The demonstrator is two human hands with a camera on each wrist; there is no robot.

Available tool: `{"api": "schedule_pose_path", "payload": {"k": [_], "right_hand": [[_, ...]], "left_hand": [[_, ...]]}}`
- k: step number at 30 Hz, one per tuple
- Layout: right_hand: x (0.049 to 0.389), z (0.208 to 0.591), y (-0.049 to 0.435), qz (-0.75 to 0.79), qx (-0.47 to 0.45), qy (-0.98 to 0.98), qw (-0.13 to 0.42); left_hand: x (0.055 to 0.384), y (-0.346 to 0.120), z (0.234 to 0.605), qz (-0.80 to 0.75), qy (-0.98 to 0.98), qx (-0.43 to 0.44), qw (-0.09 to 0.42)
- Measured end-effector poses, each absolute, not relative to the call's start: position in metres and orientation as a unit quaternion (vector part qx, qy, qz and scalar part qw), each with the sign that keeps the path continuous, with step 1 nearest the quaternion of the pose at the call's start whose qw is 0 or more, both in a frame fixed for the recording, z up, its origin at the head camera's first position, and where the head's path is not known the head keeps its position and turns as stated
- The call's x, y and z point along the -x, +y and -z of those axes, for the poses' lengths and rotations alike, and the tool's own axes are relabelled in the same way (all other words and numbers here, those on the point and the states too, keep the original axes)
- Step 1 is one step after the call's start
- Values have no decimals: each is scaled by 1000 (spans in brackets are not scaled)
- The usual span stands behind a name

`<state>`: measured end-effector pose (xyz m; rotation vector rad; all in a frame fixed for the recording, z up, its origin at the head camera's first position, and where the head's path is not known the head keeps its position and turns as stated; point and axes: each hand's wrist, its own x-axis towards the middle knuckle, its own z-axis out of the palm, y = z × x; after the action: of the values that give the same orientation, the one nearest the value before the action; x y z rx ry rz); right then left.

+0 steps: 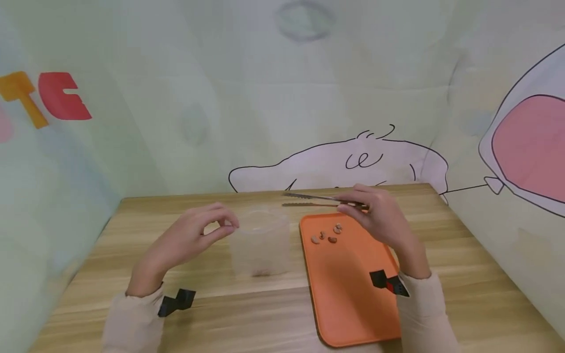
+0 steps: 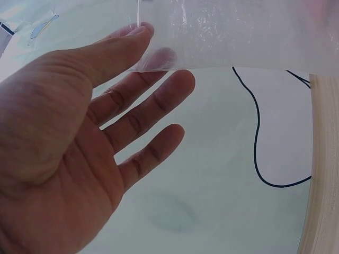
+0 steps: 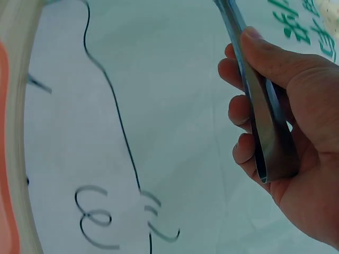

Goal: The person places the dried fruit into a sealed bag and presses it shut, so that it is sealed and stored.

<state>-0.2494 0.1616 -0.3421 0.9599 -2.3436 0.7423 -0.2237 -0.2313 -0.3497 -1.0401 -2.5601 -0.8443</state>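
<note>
A clear plastic bag [image 1: 265, 245] stands on the table [image 1: 247, 314] to the left of an orange tray [image 1: 353, 304], its rounded mouth facing up; a small brownish patch [image 1: 261, 272] shows low inside it, too blurred to name; the tray holds a loose cluster of small, curved, brown nut-like pieces [image 1: 332, 239] near its far left corner; the left hand [image 1: 194, 235] pinches the edge of the bag between thumb and fingertips, its other fingers loosely spread, as the left wrist view shows; the right hand [image 1: 381, 213] grips metal tongs [image 1: 313, 197], thumb on one side and curled fingers on the other, the serrated tips a little apart above the bag's right side and holding nothing visible; on the wall covering [image 1: 176, 98] are an orange letter T [image 1: 28, 98] and a red letter [image 1: 59, 98] whose reading is uncertain, while green characters [image 3: 291, 24] at the right wrist view's edge are cut off and unreadable; the tray is smooth with rounded corners and a raised rim, the table has pale, streaky wood grain, the bag film looks thin and crinkled, and the tongs are a bent, shiny strip.
</note>
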Motion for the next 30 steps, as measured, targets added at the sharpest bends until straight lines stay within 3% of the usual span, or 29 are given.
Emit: {"api": "schedule_pose_path", "payload": {"k": [10,20,24,30], "right_hand": [[274,363,224,-234,-223,-940,110],[286,395,258,-243,-177,-953,-21],[289,403,262,-246,-176,-952,-47],[292,407,261,-236,-177,-955,-41]], "left_hand": [[221,-235,347,289,-875,365,136],[221,-236,347,289,-877,361,133],[222,-237,348,290,-875,363,134],[221,-237,348,288,-878,359,131]]}}
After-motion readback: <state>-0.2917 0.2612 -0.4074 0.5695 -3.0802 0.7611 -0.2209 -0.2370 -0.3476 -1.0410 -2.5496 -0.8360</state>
